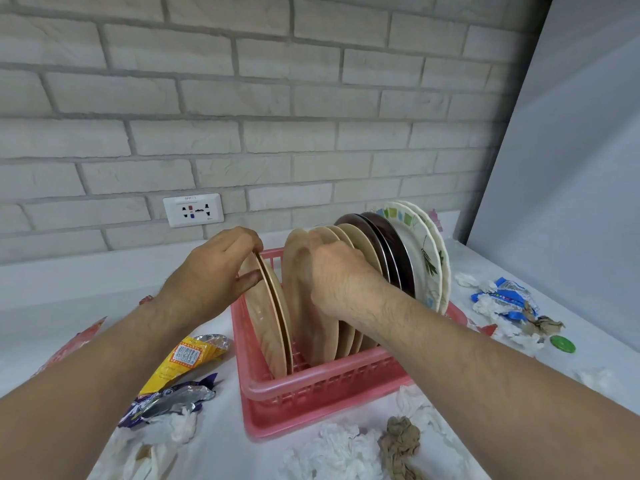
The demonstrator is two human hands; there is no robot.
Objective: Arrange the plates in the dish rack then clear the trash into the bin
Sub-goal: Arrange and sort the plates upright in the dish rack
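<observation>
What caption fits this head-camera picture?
Sorting dishes: left hand and right hand hold plates upright in the pink rack, trash around it.

Pink rack [311, 386] stands on white counter [221, 445]; all plates stand on edge.

- Left hand [214, 271] pinches the top rim of the plate pair [266, 327] at the rack's left end.
- Right hand [339, 278], blurred, curls over the beige stack [298, 271] mid-rack.
- Dark plates [384, 237] and white plates [419, 244] fill the right end.
- Yellow wrapper [183, 358] and purple wrapper [166, 401] lie left of the rack.
- Tissues [332, 448] and brown paper [400, 441] lie in front.
- Blue wrapper [505, 296] and green cap [562, 344] lie right.
</observation>
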